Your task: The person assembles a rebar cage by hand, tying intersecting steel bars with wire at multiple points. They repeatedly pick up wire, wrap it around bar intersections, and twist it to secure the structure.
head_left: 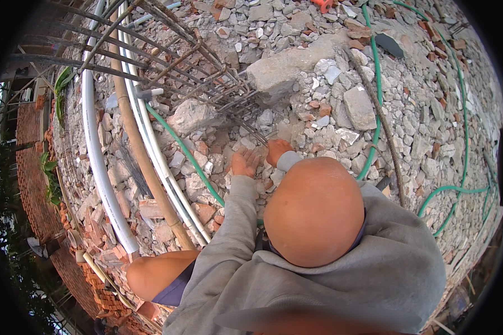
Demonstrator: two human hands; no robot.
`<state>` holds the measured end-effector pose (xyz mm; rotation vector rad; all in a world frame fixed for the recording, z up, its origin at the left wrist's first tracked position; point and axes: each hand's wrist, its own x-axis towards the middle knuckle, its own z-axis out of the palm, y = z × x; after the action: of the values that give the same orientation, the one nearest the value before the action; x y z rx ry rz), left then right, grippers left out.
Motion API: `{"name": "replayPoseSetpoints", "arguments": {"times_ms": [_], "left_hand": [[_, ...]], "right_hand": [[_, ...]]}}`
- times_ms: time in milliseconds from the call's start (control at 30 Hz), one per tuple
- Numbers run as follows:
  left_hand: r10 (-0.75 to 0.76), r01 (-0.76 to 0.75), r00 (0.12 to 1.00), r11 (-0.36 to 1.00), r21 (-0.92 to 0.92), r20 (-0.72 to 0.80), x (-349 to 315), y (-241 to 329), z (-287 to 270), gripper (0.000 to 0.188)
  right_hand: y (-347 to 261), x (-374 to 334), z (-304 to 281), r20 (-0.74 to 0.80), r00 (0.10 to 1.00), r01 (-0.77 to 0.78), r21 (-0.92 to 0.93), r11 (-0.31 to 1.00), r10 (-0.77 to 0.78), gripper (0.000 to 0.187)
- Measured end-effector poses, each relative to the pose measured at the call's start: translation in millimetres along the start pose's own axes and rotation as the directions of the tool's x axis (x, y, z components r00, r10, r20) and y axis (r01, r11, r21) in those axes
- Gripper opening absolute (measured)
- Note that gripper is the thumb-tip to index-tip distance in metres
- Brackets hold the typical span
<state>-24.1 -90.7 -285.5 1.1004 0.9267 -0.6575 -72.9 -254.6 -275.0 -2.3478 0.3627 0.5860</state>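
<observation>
Daylight is falling on the rubble-strewn ground (413,106); along its left edge, red brickwork (34,167) is showing beside dark foliage (8,223).

Outdoor demolition or building site, by daylight. Broken concrete rubble (425,120) covered the ground; a bent cage of steel rebar (232,92) jutted over it. White pipe (99,162), green hose (378,84) and reddish brickwork (34,173) lay around.
</observation>
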Motion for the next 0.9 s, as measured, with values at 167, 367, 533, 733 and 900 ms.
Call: {"name": "replayPoseSetpoints", "arguments": {"times_ms": [167,367,533,733,900], "left_hand": [[-0.079,0.092,0.99,0.989,-0.117,0.113,7,-11,8,0.07],[-0.02,0.008,0.96,0.999,0.045,0.278,1,-10,22,0.033],[0.023,-0.05,0.97,0.993,0.107,0.241,-13,-4,24,0.039],[0.09,-0.108,0.985,0.987,0.119,0.15,-15,22,17,0.048],[0.063,-0.051,0.989,0.994,-0.097,0.132,-1,30,7,0.051]], "right_hand": [[19,18,4,0.493,0.859,-0.502,0.762,0.41,0.138,0.032],[3,1,-17,0.349,0.937,-0.275,0.715,0.643,0.012,0.036],[1,4,-9,0.026,0.981,0.181,0.214,0.96,-0.191,0.037],[1,-5,-13,0.607,0.686,-0.706,0.689,-0.163,-0.402,0.026],[-15,17,-34,0.408,0.897,-0.236,0.124,0.964,0.168,0.05]]}}
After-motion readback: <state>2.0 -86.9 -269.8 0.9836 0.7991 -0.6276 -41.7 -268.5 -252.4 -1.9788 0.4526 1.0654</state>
